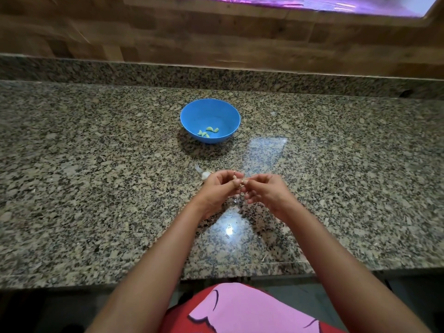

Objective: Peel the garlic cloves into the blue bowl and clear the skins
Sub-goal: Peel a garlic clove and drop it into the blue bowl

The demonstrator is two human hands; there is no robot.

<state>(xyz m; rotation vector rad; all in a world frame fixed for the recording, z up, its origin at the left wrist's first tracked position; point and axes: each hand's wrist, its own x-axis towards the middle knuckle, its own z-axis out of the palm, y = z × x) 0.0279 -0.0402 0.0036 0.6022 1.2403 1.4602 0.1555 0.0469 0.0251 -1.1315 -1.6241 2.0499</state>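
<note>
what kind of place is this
Most likely a home kitchen: a speckled granite countertop, a wood-look backsplash behind it, and a blue bowl holding peeled garlic cloves.

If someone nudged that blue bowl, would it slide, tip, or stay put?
The blue bowl looks like thin plastic holding only a few peeled cloves, so probably light. The polished granite counter would likely let it slide. Its narrow base might let it rock.

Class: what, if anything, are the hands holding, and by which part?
A small garlic clove, pinched between the fingertips of the left hand and right hand, one at each end.
</note>
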